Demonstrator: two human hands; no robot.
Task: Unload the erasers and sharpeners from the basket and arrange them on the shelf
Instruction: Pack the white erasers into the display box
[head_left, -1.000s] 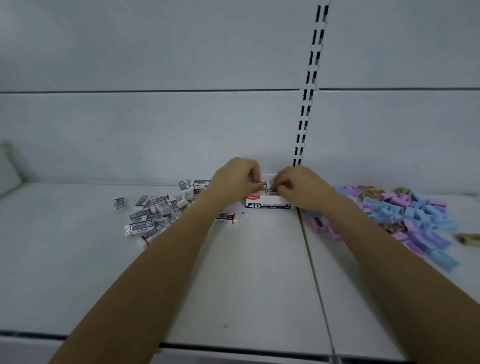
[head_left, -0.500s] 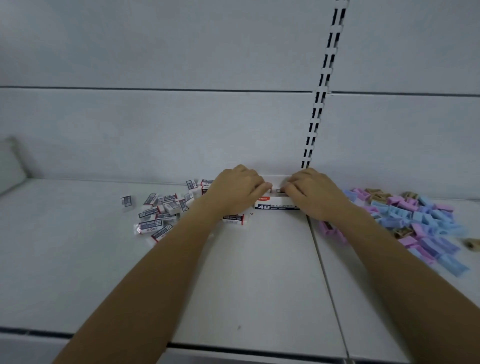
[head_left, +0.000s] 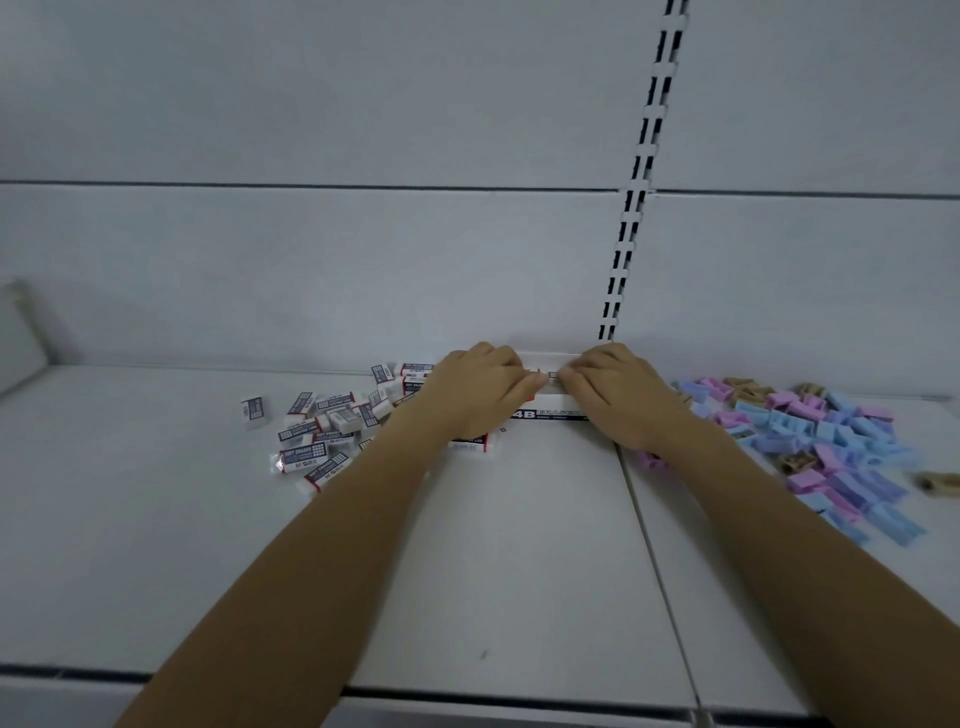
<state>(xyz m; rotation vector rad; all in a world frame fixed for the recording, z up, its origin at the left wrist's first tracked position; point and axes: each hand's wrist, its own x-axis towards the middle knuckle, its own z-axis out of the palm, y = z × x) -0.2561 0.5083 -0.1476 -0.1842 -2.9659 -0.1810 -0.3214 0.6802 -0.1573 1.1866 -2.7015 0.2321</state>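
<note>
white eraser box (head_left: 551, 414) holds erasers (head_left: 552, 375) | left hand (head_left: 483, 396), right hand (head_left: 619, 399) atop | grips unclear

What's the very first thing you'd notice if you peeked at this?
The left hand and right hand meet over a white box marked 4B, at the back middle of the shelf. Left of them lies a heap of white erasers. On the right is a bright heap of pink, blue and tan sharpeners.
</note>
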